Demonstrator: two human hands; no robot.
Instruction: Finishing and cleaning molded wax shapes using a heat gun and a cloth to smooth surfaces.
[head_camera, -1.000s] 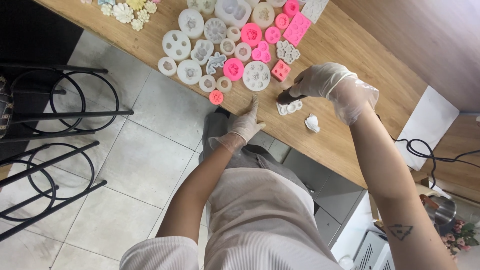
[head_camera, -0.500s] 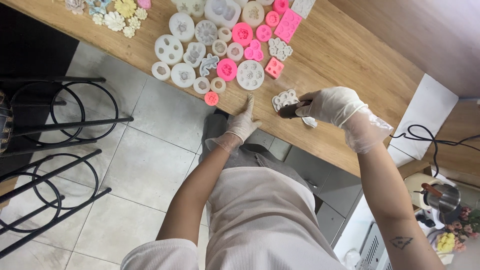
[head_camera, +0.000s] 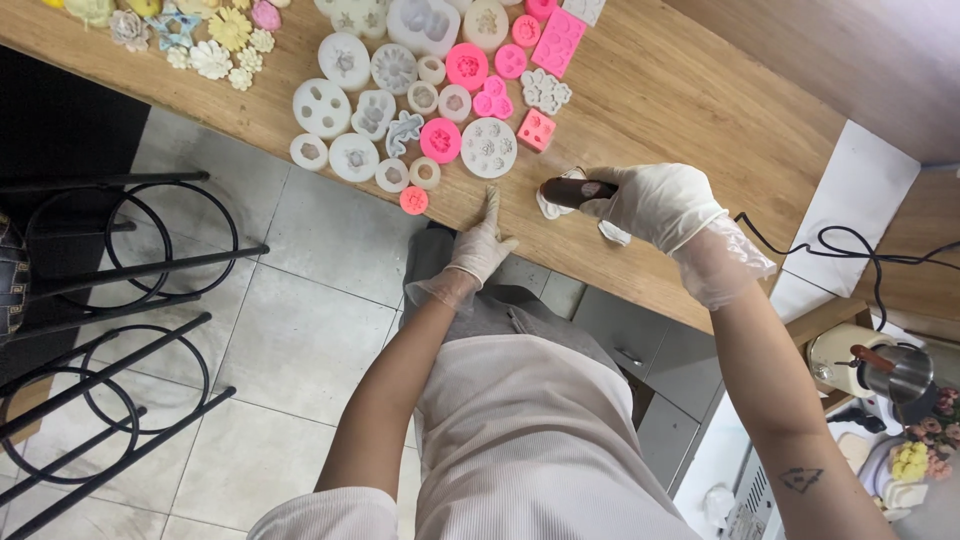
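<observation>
My right hand (head_camera: 655, 205) is closing its grip on a dark tool (head_camera: 570, 191) above a white mould (head_camera: 553, 207); my left hand (head_camera: 482, 248) is resting open at the table (head_camera: 690, 110) edge.

A wooden table (head_camera: 680, 90) is carrying white and pink moulds (head_camera: 440, 90), cast flowers (head_camera: 215, 45) and a black cable (head_camera: 850, 245).

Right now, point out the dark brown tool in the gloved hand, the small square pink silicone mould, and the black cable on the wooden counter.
Dark brown tool (head_camera: 568, 191), head view, middle of its shaft.
Small square pink silicone mould (head_camera: 537, 131), head view, its top face.
Black cable (head_camera: 860, 240), head view, its looped part.
</observation>
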